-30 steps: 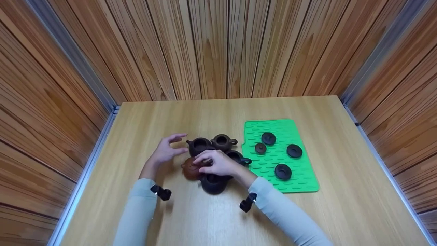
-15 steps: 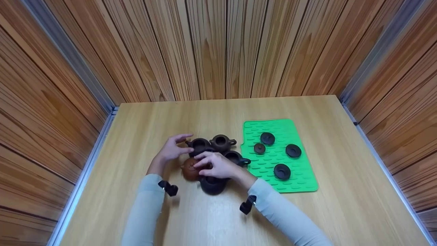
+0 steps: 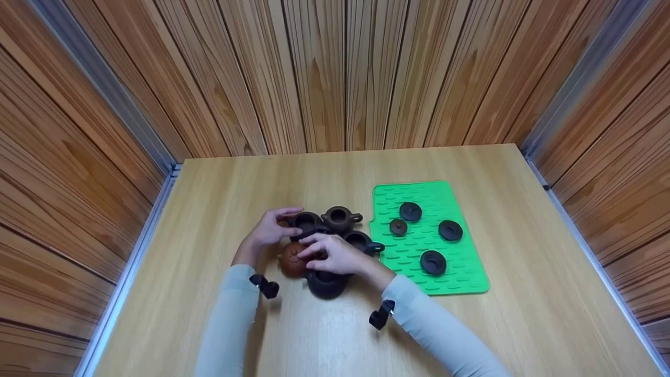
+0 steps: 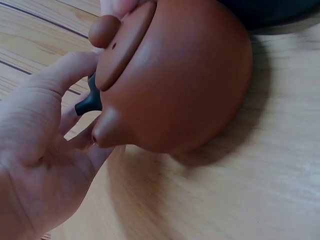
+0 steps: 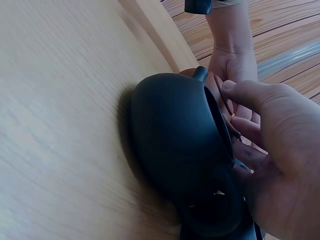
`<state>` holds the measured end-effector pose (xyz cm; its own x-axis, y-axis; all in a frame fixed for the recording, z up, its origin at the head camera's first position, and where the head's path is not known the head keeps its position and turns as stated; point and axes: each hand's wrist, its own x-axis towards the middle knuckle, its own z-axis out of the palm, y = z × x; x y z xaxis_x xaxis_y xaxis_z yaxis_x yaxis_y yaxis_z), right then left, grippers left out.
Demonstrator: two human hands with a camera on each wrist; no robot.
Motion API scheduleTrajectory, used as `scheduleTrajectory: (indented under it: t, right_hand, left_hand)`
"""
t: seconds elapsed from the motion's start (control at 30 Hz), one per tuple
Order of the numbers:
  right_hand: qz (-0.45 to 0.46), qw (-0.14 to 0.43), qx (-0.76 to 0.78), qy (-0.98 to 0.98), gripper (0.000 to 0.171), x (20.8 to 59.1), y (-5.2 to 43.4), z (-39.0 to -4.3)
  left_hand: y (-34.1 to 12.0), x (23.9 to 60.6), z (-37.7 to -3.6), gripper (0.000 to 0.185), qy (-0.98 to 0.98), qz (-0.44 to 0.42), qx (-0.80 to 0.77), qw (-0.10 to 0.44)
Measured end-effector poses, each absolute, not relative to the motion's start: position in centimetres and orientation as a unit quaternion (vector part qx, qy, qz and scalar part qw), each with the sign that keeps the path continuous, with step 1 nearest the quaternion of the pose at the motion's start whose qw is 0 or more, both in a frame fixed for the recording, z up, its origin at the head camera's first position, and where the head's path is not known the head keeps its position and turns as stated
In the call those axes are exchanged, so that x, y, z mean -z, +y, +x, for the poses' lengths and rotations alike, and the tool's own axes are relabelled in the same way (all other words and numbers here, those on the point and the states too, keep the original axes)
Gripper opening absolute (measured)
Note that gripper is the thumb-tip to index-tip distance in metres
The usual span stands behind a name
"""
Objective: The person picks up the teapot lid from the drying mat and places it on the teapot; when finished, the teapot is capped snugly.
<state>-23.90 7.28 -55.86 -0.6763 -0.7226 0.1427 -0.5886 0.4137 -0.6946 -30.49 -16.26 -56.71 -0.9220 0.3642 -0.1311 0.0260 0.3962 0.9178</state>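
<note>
A reddish-brown teapot [image 3: 289, 262] [image 4: 185, 80] with its lid [image 4: 127, 45] on stands in a cluster of dark lidless teapots. My right hand [image 3: 335, 254] [image 5: 272, 150] reaches across a dark teapot [image 3: 325, 284] [image 5: 175, 140], and its fingertips pinch the far rim of the brown lid. My left hand [image 3: 269, 230] [image 4: 40, 150] lies beside the brown teapot's spout with its fingers loosely straight. It holds nothing. A dark spout shows between its fingers.
Three more dark teapots [image 3: 340, 217] stand behind the brown one. A green mat [image 3: 460, 272] to the right carries several dark lids [image 3: 433, 263]. Wood-panelled walls close in the table [image 3: 209, 183] on three sides.
My left hand has moved right, up against the teapots. The right hand has stayed on the brown teapot's lid.
</note>
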Motion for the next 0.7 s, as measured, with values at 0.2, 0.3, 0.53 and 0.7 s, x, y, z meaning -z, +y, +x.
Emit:
scheduleTrajectory:
  t: [0.2,0.3,0.53,0.7]
  right_hand:
    - [-0.392,0.089,0.375,0.835,0.028,55.8,7.4,-24.0]
    - [-0.395,0.086,0.377,0.833,0.028,55.8,7.4,-24.0]
    - [-0.4,0.082,0.395,0.823,0.033,55.6,7.9,-24.0]
    - [-0.396,0.085,0.416,0.814,0.032,54.9,8.9,-24.0]
  left_hand:
    - [-16.4,57.0,-30.7,0.049,0.823,0.107,-0.535,0.16]
    - [-16.4,57.0,-30.7,0.049,0.821,0.095,-0.539,0.166]
    - [-16.4,57.1,-30.8,0.048,0.812,0.069,-0.549,0.184]
    - [-16.4,57.0,-30.7,0.047,0.815,0.06,-0.546,0.186]
